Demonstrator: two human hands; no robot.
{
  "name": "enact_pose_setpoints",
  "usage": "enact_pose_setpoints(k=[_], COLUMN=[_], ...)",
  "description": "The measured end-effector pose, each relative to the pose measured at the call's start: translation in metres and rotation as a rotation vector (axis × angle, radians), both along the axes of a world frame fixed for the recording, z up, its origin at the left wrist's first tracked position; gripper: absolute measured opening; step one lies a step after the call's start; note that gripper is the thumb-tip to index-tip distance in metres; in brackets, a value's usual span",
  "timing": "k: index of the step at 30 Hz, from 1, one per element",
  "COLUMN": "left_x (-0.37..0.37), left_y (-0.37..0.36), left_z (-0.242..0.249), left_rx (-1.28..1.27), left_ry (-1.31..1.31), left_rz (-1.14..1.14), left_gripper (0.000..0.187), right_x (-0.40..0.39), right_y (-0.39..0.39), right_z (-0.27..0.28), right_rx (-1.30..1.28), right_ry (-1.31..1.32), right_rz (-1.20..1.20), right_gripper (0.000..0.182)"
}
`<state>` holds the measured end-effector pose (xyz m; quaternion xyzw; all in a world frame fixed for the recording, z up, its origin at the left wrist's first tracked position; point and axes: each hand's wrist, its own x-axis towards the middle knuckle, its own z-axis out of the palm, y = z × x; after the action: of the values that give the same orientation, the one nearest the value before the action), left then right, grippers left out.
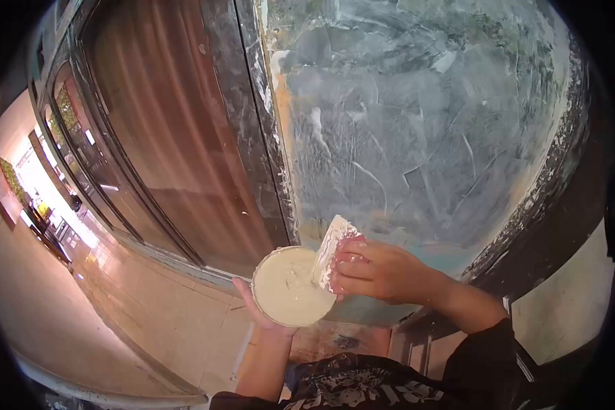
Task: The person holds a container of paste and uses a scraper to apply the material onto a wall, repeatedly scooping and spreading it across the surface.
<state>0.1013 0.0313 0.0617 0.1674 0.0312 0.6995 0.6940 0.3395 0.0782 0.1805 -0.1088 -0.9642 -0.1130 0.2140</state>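
A round tub [254,292] full of smooth cream-coloured putty [290,294] rests in my left hand [266,320], whose fingers wrap around it from below and the sides. My right hand [386,273] grips a putty spreader [330,249] coated along its blade with whitish putty. The spreader's lower end is at the right rim of the tub, overlapping the putty in this view. Just beyond both hands stands a grey-green panel [403,150] covered with streaks and patches of filler.
Left of the panel runs a dark, putty-spotted frame [242,102], then a glazed section with a reddish-brown curtain [164,123] behind it. A dark curved edge [526,232] borders the panel at right. Tiled floor [150,294] stretches left towards a bright opening [61,198].
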Motion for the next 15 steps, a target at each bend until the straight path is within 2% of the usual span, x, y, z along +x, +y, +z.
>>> enact_pose_setpoints(k=[5,9,15], left_x=[-0.001,0.001,0.005], left_y=[0.005,0.006,0.008], left_z=[-0.009,-0.010,-0.015], left_rx=[-0.055,0.032,-0.024], left_ry=[0.035,-0.080,0.002], left_rz=[0.054,-0.037,-0.007], left_gripper=[0.110,0.110,0.110], right_x=[0.000,0.003,0.006], right_y=[-0.004,-0.002,-0.001], right_z=[0.002,0.000,-0.001], right_rx=[-0.023,-0.060,-0.079], right_ry=[0.062,0.045,0.055], right_rz=[0.022,0.021,0.034], right_gripper=[0.029,0.032,0.034])
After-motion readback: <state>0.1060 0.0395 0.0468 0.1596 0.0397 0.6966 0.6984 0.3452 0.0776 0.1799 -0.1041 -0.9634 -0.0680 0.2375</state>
